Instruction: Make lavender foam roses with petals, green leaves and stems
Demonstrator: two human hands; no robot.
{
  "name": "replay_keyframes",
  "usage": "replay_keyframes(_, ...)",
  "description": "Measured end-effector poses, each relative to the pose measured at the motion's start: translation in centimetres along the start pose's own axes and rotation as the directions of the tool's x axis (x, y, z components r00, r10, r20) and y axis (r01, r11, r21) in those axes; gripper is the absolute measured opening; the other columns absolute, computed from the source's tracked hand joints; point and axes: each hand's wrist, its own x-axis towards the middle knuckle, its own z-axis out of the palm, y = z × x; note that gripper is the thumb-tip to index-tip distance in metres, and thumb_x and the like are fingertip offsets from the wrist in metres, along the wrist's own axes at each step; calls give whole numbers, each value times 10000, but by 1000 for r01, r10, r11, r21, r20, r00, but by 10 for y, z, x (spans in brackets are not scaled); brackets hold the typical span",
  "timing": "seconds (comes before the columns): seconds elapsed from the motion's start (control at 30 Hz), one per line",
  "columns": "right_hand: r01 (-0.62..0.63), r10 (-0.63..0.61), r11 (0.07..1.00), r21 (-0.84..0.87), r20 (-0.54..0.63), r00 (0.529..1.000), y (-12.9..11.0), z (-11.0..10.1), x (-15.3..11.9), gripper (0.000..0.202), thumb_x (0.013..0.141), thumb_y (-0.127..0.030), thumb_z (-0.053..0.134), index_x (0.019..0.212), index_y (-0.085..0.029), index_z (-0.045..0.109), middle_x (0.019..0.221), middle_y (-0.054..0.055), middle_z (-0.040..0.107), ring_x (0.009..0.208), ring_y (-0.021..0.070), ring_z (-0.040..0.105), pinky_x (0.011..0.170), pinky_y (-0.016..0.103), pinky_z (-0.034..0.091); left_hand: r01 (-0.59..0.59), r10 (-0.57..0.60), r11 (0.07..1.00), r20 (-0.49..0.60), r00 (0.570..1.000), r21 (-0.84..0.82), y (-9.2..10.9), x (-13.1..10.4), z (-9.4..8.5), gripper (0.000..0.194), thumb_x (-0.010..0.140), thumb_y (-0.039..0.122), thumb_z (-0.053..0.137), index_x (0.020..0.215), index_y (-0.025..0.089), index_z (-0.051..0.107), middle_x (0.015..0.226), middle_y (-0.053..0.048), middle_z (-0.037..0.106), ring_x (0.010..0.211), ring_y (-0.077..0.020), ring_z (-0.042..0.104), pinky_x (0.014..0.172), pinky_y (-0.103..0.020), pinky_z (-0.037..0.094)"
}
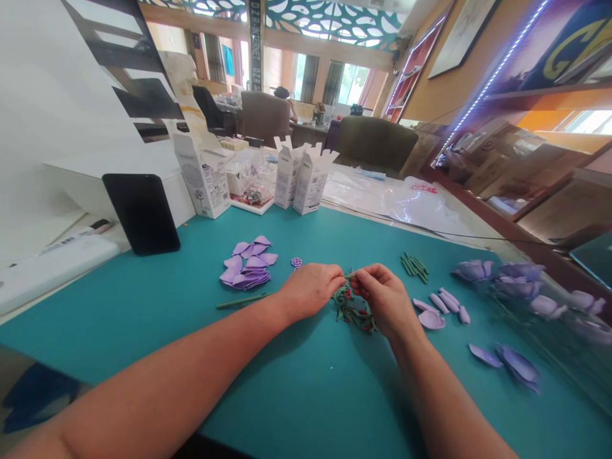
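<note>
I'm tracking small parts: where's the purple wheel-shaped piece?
In the head view, the purple wheel-shaped piece lies left of centre, just beyond the left hand and right of the purple petal pile.

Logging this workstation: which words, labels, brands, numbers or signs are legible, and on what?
"DZR", twice, on the dark pillar; between them, probably "INTERNET".
"G", on the dark blue panel at right.
White boxes: print too small.
Plastic sheet: red print too blurred.

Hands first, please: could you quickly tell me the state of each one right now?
Left hand: closed, pinching a small green piece.
Right hand: closed, apparently pinching the small green piece's other end.
</note>
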Motion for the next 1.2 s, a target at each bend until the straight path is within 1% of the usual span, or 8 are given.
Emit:
replay_keyframes(0.23,4,-4,1000,21,-13,1000,0,1,0,319,558,-412,805,636,-187,594,593,-11,658,563,111,575,550,234,473,-5,5,1000,3,1000,9,0,-1,0,302,906,351,377,855,206,637,781,-27,663,711,-166,563,585,-239,333)
replay_keyframes(0.4,28,-28,999,15,-1,1000,1,1,0,298,591,-409,792,642,-189,599,598,-12,664,561,106,573,557,231,470,-16,16,1000,-14,1000,15,-1,-1,1,295,911,353,383,858,212,637,784,-21,667,715,-166,570,592,-239,340)
replay_keyframes(0.6,52,-52,999,9,-12,999,2,1,0,288,608,-401,786,649,-185,599,593,-17,660,567,105,578,567,227,468,-17,18,999,-22,1000,30,2,-1,0,295,915,343,390,869,201,644,796,-28,674,732,-167,581,610,-240,355)
replay_keyframes(0.8,81,-81,997,-9,-12,997,3,1,0,273,631,-390,773,658,-182,598,592,-17,655,566,105,574,559,228,459,-26,28,999,-46,999,45,2,-1,1,296,920,349,388,859,207,641,785,-19,674,722,-168,581,594,-246,335)
replay_keyframes(1.2,88,-88,996,-10,0,996,4,0,-1,255,644,-377,768,667,-187,601,599,-21,656,579,111,578,592,247,469,-36,40,997,-59,997,68,1,-1,3,297,925,351,388,872,208,642,810,-21,684,741,-173,593,606,-252,344)
